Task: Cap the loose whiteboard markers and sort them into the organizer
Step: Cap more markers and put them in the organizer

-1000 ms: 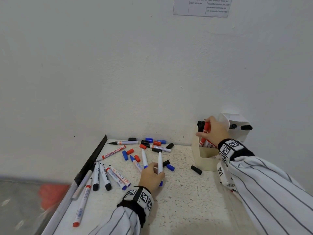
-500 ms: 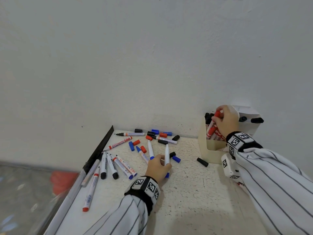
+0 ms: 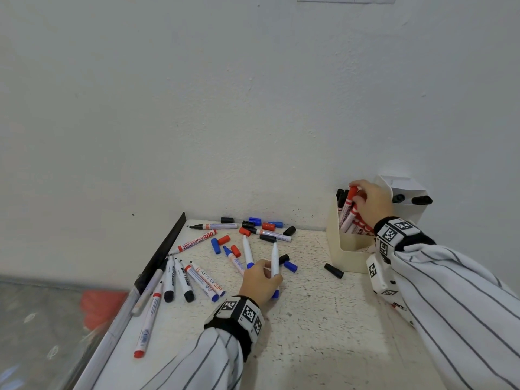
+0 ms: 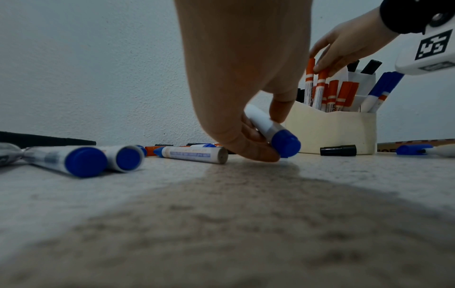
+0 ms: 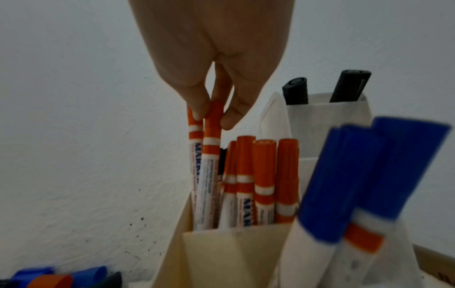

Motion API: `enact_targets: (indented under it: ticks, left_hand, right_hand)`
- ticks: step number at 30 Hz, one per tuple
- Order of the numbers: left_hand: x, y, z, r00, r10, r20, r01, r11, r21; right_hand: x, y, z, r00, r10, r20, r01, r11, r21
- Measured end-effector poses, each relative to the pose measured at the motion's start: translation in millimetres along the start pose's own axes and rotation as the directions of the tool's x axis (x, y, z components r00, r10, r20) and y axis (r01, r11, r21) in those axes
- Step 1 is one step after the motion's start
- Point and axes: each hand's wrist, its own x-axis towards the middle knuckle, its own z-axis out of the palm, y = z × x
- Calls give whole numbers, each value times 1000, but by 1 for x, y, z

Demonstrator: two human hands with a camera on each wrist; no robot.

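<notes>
My left hand [image 3: 271,273] [image 4: 263,126] pinches a white marker with a blue end [image 3: 275,260] [image 4: 270,128], lying on the speckled table [image 3: 309,319]. My right hand [image 3: 358,192] [image 5: 211,117] pinches the cap of a red marker [image 3: 349,206] [image 5: 209,165] that stands in the cream organizer [image 3: 346,254] [image 4: 332,132] [image 5: 221,253] among other red markers. Blue markers [image 5: 357,175] fill a nearer compartment. Loose markers [image 3: 197,243] and red, blue and black caps [image 3: 223,240] lie scattered at the table's back left.
A black strip [image 3: 163,251] runs along the table's left edge, with several markers [image 3: 183,280] beside it. A black cap [image 3: 333,270] lies in front of the organizer, a blue cap [image 3: 290,266] near my left hand. A white holder [image 3: 405,198] with black markers stands behind.
The head view has shifted a little. My right hand stays on the red marker at the organizer, and my left hand keeps its pinch on the blue-ended marker.
</notes>
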Motion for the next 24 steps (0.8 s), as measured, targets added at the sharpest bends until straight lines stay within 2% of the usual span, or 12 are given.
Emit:
enact_targets:
  ticks: [2,5,8,10,13,14,17,19,22,24]
  left_hand:
    - [0,-1,0,1000,2,-6,-2,1000,3]
    - [1,0,1,1000,-2,-1,2,1000,4]
    - [0,0,1,1000,-3,1,3,1000,4]
    - [1,-1,1,1000,-3,-1,3,1000,-1]
    - [1,-1,1,1000,2,-7,-2,1000,0]
    - [2,-1,2,1000,4,-10,-4,1000,3]
    - [2,-1,3,1000,9,-17,-9,1000,0]
    - [3,-1,3,1000,12,-20,-12,1000,0]
    - [4,-1,4,1000,12,-29,-12,1000,-9]
    - [3,-1,4,999,13,-43,-14,1000,-23]
  right_hand:
    - [4,1,-5,1000,-9,4,10,997,-75]
    - [5,4,-7,972,87,218,-49,983,-175]
    - [2,9,1,933,47,357,52,964,-263]
    - [2,11,3,950,23,312,51,972,-228]
    - [1,14,2,992,91,86,-71,976,-208]
    - [-2,13,2,991,106,76,-86,969,-233]
    - [-10,9,9,978,97,187,-38,954,-297]
    - [-13,8,11,981,54,186,2,958,-287]
    - [-14,11,14,993,29,114,0,970,-243]
    - [-17,12,18,981,22,193,38,952,-303]
